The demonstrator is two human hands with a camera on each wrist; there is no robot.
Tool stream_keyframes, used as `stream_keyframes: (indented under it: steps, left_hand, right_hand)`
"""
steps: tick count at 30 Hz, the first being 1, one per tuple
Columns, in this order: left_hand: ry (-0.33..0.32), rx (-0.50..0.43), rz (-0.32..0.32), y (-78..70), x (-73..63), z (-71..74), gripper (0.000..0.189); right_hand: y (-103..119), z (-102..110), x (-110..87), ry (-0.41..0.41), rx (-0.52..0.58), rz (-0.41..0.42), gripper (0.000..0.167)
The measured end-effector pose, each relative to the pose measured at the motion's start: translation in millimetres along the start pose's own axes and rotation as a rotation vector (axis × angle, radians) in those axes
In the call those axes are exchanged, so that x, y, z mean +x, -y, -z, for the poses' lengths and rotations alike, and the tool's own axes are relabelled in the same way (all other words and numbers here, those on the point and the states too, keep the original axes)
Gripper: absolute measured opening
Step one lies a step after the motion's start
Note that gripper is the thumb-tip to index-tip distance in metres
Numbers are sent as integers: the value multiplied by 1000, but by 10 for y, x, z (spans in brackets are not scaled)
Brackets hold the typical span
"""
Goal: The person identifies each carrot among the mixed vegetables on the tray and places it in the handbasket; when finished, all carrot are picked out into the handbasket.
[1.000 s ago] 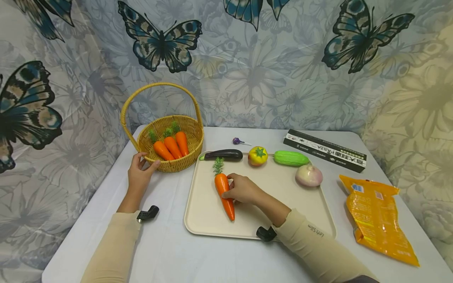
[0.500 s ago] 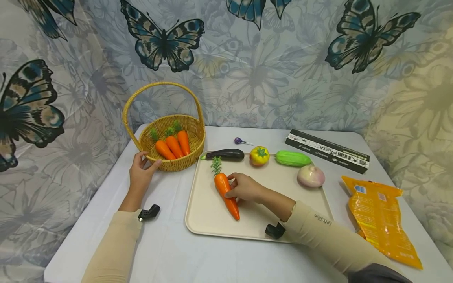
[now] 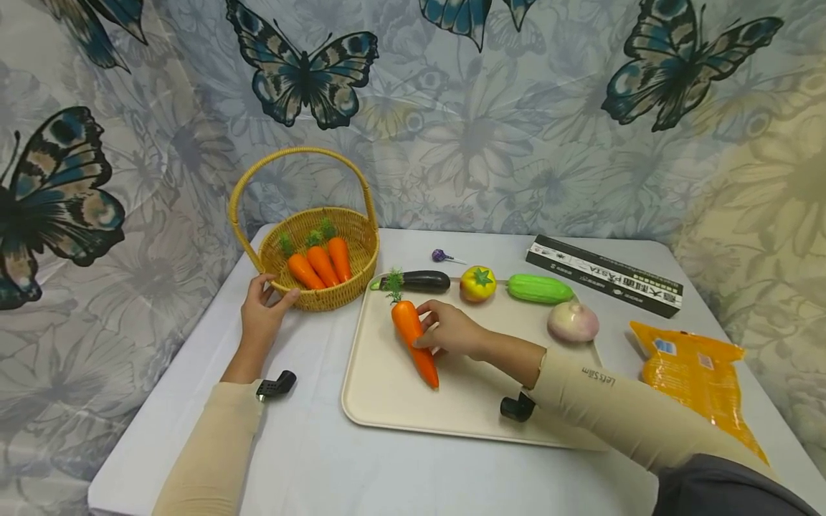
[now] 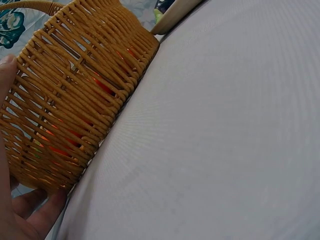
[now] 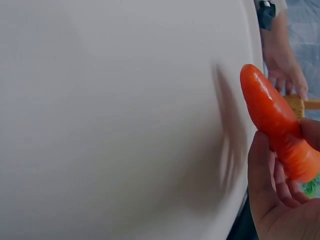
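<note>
An orange carrot (image 3: 414,342) with a feathery green top is pinched by my right hand (image 3: 454,331) between thumb and fingers. The right wrist view has this carrot (image 5: 275,120) raised off the cream tray (image 3: 368,401), its shadow lying apart below. My left hand (image 3: 264,315) holds the near left side of a wicker basket (image 3: 323,297), thumb and fingers spread along the weave. In the left wrist view, fingertips (image 4: 47,210) reach the basket's lower edge. Inside the basket lie 3 carrots (image 3: 323,265), tops toward the back.
Along the tray's far edge are an eggplant (image 3: 422,281), a yellow-red tomato-like vegetable (image 3: 477,284) and a ridged green gourd (image 3: 540,288). A pinkish onion-like bulb (image 3: 573,322) sits at its right. Beyond are a lollipop (image 3: 440,255), a pasta box (image 3: 606,276) and an orange bag (image 3: 693,373).
My right hand has lifted the carrot off the tray, tilting it and moving it slightly toward the back. My left hand stays on the basket. The whole view has shifted a little.
</note>
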State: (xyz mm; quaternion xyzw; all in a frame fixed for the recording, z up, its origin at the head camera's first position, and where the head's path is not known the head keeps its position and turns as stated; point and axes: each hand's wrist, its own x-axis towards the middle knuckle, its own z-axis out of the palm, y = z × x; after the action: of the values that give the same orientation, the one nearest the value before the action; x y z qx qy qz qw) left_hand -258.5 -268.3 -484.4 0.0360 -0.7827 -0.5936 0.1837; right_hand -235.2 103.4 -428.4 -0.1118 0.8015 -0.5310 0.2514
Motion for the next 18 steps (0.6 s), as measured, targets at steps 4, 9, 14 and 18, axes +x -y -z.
stream_keyframes:
  steps: [4,9,14,18]
  left_hand:
    - [6,-8,-9,7,-4,8,69]
    - [5,-10,-18,24,-4,3,69]
    - [4,-10,-23,28,-8,6,69]
    - [6,-12,-30,21,-4,8,69]
  right_hand:
    - [94,59,65,16,49,13,56]
    - [218,103,155,13,44,21,56]
    - [315,92,264,17,31,29,53]
    - [364,63,383,6,19,35,52]
